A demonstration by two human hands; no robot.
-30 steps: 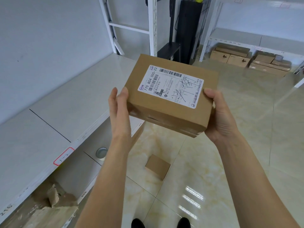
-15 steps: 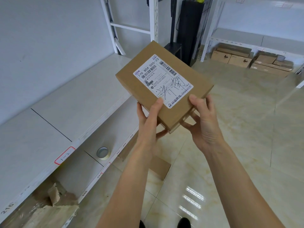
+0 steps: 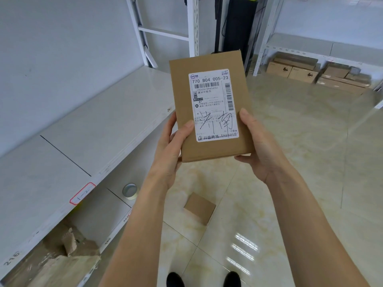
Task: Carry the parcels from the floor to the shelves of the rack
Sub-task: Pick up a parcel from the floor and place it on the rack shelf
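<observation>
I hold a flat brown cardboard parcel [image 3: 209, 104] upright in front of me, its white shipping label facing me. My left hand [image 3: 172, 150] grips its lower left edge, thumb on the label. My right hand [image 3: 259, 146] grips the lower right corner. A second, smaller brown parcel [image 3: 199, 208] lies on the tiled floor below, between my forearms. The white rack's upper shelf [image 3: 87, 131] runs along my left, at about hand height.
A roll of tape [image 3: 130, 191] sits on the rack's lower shelf, with torn cardboard scraps [image 3: 62, 253] at the bottom left. Another rack [image 3: 310, 52] at the far right has cartons [image 3: 294, 71] beneath it. A black unit [image 3: 238, 23] stands at the back.
The parcel has been turned from lying flat and angled to standing upright, label the right way up. Both hands have shifted to its lower edge and it has come nearer to me.
</observation>
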